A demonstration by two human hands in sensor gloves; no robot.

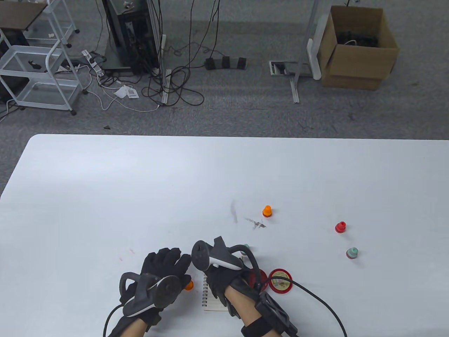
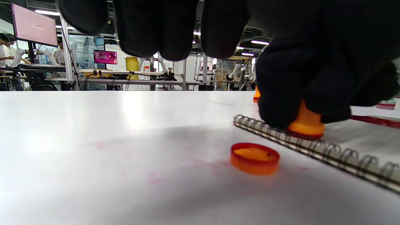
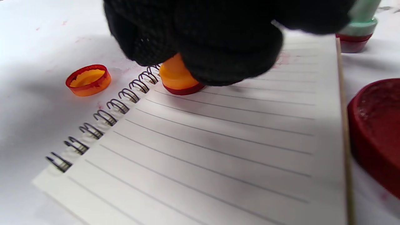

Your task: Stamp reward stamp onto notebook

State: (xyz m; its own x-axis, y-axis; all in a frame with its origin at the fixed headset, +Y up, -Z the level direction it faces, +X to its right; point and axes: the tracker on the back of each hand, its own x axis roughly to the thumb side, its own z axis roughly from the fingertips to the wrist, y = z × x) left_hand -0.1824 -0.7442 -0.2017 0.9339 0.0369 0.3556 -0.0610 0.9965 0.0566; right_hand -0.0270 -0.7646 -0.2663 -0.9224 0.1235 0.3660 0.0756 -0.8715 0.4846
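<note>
The right hand curls its fingers round an orange stamp, whose red base sits on the lined page of the spiral notebook close to the wire binding. The orange cap lies on the white table just beside the binding. The left hand rests next to it, fingers loosely straight, holding nothing

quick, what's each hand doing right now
Left hand: open, fingers spread flat on the table, holding nothing.
Right hand: grips the orange stamp, pressed onto the notebook page near the spiral.
</note>
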